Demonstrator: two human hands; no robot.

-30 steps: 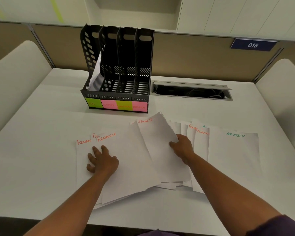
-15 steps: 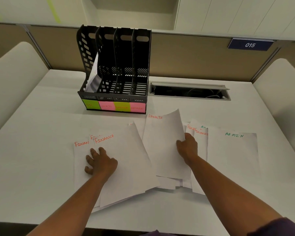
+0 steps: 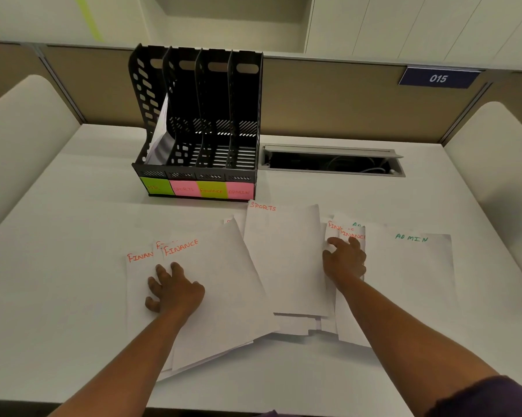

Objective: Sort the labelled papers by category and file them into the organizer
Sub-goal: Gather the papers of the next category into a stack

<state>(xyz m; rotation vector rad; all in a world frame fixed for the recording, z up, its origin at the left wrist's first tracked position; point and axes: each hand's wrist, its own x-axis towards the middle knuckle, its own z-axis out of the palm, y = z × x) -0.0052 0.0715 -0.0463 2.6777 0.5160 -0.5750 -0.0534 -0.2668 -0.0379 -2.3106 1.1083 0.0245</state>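
A black four-slot organizer (image 3: 244, 115) stands at the back of the desk, its front tagged HR, SPORTS, FINANCE and ADMIN. White paper (image 3: 160, 139) leans in the leftmost slot. My left hand (image 3: 175, 291) rests flat on a fanned pile of FINANCE sheets (image 3: 220, 284). A SPORTS sheet (image 3: 283, 260) lies flat in the middle over other papers. My right hand (image 3: 345, 261) lies just right of it, fingers spread on two overlapping FINANCE sheets (image 3: 351, 234). An ADMIN sheet (image 3: 419, 266) lies at the far right.
An open cable tray (image 3: 331, 161) is sunk into the white desk (image 3: 58, 266) right of the organizer. Padded dividers rise on the left (image 3: 22, 130) and right (image 3: 500, 152). A brown partition with a 015 sign (image 3: 438, 78) closes the back.
My right hand lifted the SPORTS sheet, laid it straighter and farther right, let it go and moved onto the FINANCE sheets beside it. My left hand stayed on its pile.
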